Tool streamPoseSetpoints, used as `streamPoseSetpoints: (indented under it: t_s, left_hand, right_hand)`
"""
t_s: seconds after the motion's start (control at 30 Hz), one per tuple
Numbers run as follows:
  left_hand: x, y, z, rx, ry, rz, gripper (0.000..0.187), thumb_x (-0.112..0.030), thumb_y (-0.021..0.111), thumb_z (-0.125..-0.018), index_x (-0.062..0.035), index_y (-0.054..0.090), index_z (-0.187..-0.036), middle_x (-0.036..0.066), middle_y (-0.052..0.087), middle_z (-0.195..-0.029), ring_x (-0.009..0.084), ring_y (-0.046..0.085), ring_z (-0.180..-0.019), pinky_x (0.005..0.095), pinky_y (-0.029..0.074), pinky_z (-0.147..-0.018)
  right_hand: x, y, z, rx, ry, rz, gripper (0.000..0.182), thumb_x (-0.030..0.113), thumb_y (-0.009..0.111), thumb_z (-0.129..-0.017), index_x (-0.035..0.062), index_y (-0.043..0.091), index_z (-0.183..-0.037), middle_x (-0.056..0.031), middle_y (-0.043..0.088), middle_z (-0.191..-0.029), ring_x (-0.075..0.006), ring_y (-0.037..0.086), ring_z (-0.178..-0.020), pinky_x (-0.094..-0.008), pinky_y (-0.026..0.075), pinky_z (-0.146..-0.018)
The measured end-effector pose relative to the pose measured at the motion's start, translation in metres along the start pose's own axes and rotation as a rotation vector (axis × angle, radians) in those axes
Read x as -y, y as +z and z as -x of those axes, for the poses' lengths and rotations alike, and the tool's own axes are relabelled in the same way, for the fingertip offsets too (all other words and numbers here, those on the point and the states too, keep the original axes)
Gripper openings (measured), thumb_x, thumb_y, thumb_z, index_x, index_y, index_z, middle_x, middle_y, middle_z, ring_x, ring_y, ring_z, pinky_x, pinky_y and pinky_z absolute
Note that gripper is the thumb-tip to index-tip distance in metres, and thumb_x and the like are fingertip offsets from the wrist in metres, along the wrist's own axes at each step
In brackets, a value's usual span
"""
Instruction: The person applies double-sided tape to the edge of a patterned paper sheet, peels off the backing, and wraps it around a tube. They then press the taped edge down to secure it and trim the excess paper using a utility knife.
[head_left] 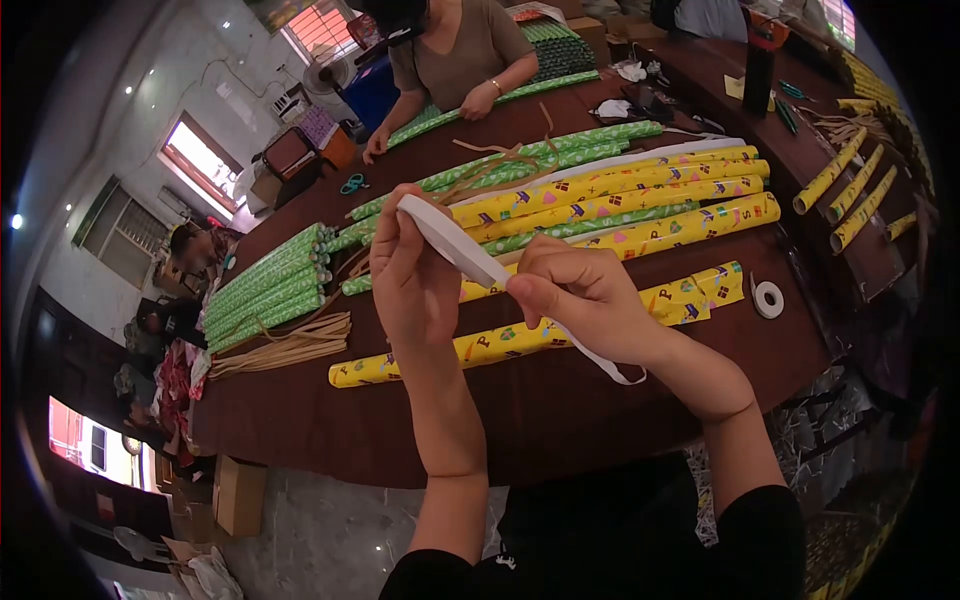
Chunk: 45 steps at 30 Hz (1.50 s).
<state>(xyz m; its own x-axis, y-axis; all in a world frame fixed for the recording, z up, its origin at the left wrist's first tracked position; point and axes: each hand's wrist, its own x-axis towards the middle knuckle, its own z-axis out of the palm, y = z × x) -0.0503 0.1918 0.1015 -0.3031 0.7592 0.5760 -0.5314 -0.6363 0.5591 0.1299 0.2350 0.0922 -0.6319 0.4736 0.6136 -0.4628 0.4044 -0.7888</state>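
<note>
My left hand (408, 265) is closed around the edge of a roll of white tape (452, 240), held up above the table. With thumb and forefinger, my right hand (590, 295) pinches the tape at the roll's lower right side. A loose white strip (600, 365) hangs below my right hand and curls at its end. Beneath both hands lies a yellow patterned paper roll (520, 343), partly hidden by my left wrist and right hand. Several more yellow rolls (620, 185) lie behind it, among green ones.
A second tape roll (768, 300) lies at the table's right. Green rolls (270, 285) and brown paper strips (285, 345) are stacked at left. Teal scissors (353, 184) lie farther back. Across the table, a person (465, 55) handles a green roll (540, 90).
</note>
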Motion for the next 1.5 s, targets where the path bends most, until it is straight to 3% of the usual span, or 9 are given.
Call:
streamPoseSetpoints:
  t_s: [0.17, 0.33, 0.43, 0.77, 0.97, 1.03, 1.37, 1.47, 1.5]
  left_hand:
    - [0.008, 0.001, 0.002, 0.028, -0.078, 0.14, 0.03, -0.002, 0.049, -0.095, -0.003, 0.048, -0.125, 0.009, 0.051, -0.091, 0.0182, 0.048, -0.084, 0.0312, 0.041, -0.075]
    - [0.011, 0.011, 0.005, -0.072, -0.116, 0.106, 0.029, -0.002, 0.046, -0.096, -0.004, 0.046, -0.125, 0.009, 0.049, -0.093, 0.019, 0.047, -0.085, 0.0316, 0.041, -0.077]
    - [0.014, 0.008, 0.003, -0.008, -0.072, 0.087, 0.025, -0.01, 0.05, -0.099, -0.0015, 0.057, -0.121, 0.006, 0.058, -0.091, 0.0145, 0.052, -0.08, 0.028, 0.046, -0.073]
    - [0.012, 0.005, 0.001, 0.058, -0.036, 0.081, 0.025, -0.007, 0.051, -0.098, -0.001, 0.058, -0.121, 0.006, 0.056, -0.088, 0.0136, 0.047, -0.076, 0.0271, 0.041, -0.07]
    - [0.014, 0.012, 0.004, -0.029, -0.036, 0.048, 0.025, -0.008, 0.051, -0.098, -0.0012, 0.056, -0.121, 0.006, 0.056, -0.089, 0.015, 0.05, -0.079, 0.0283, 0.043, -0.072]
    - [0.012, 0.009, 0.003, -0.059, -0.061, 0.067, 0.025, -0.009, 0.052, -0.098, -0.0015, 0.056, -0.121, 0.006, 0.056, -0.09, 0.0156, 0.051, -0.079, 0.0293, 0.043, -0.073]
    - [0.018, 0.008, 0.005, -0.003, -0.131, 0.18, 0.025, -0.009, 0.051, -0.098, -0.0031, 0.054, -0.123, 0.005, 0.055, -0.089, 0.015, 0.05, -0.079, 0.0294, 0.043, -0.072]
    - [0.021, 0.005, 0.005, 0.065, -0.163, 0.245, 0.03, -0.009, 0.049, -0.096, -0.0068, 0.047, -0.126, 0.008, 0.047, -0.094, 0.0189, 0.046, -0.087, 0.0321, 0.04, -0.082]
    - [0.022, 0.01, 0.006, -0.015, -0.162, 0.208, 0.03, -0.009, 0.049, -0.097, -0.0069, 0.047, -0.126, 0.008, 0.047, -0.094, 0.0187, 0.046, -0.087, 0.0318, 0.04, -0.082]
  right_hand:
    - [-0.007, 0.005, 0.001, -0.036, -0.012, 0.033, 0.033, 0.022, 0.061, -0.095, 0.0044, 0.06, -0.067, -0.0008, 0.056, -0.063, -0.0134, 0.048, -0.068, -0.0288, 0.039, -0.067]
    - [-0.01, 0.007, 0.001, -0.144, -0.194, 0.265, 0.031, 0.02, 0.063, -0.093, 0.0048, 0.058, -0.066, -0.002, 0.054, -0.062, -0.0165, 0.047, -0.064, -0.0309, 0.038, -0.068]
    - [-0.005, 0.01, 0.005, -0.139, -0.124, 0.171, 0.031, 0.019, 0.063, -0.093, 0.0043, 0.057, -0.066, -0.002, 0.053, -0.061, -0.0163, 0.047, -0.063, -0.0313, 0.037, -0.068]
    - [0.001, 0.017, 0.011, -0.131, -0.066, 0.106, 0.031, 0.019, 0.063, -0.093, 0.0045, 0.056, -0.066, -0.0018, 0.053, -0.06, -0.0156, 0.047, -0.063, -0.0306, 0.036, -0.067]
    - [-0.009, 0.018, 0.006, -0.191, -0.16, 0.223, 0.031, 0.01, 0.062, -0.093, 0.0035, 0.055, -0.064, -0.0012, 0.052, -0.06, -0.0134, 0.044, -0.062, -0.0279, 0.036, -0.066]
    - [-0.004, 0.015, 0.005, -0.222, -0.243, 0.427, 0.029, 0.009, 0.064, -0.09, 0.0037, 0.055, -0.064, -0.0027, 0.051, -0.06, -0.0165, 0.043, -0.061, -0.0296, 0.034, -0.064]
    - [-0.014, 0.015, 0.003, -0.264, -0.284, 0.483, 0.027, 0.012, 0.068, -0.088, 0.0051, 0.057, -0.064, -0.0016, 0.052, -0.06, -0.0181, 0.044, -0.062, -0.0307, 0.033, -0.064]
    - [-0.015, 0.014, 0.003, -0.307, -0.296, 0.526, 0.027, 0.014, 0.069, -0.087, 0.0069, 0.059, -0.063, -0.0012, 0.053, -0.059, -0.0177, 0.044, -0.06, -0.0305, 0.032, -0.064]
    - [-0.014, 0.014, 0.003, -0.341, -0.336, 0.621, 0.025, 0.014, 0.07, -0.086, 0.008, 0.06, -0.064, -0.0012, 0.054, -0.059, -0.0172, 0.044, -0.06, -0.0305, 0.032, -0.063]
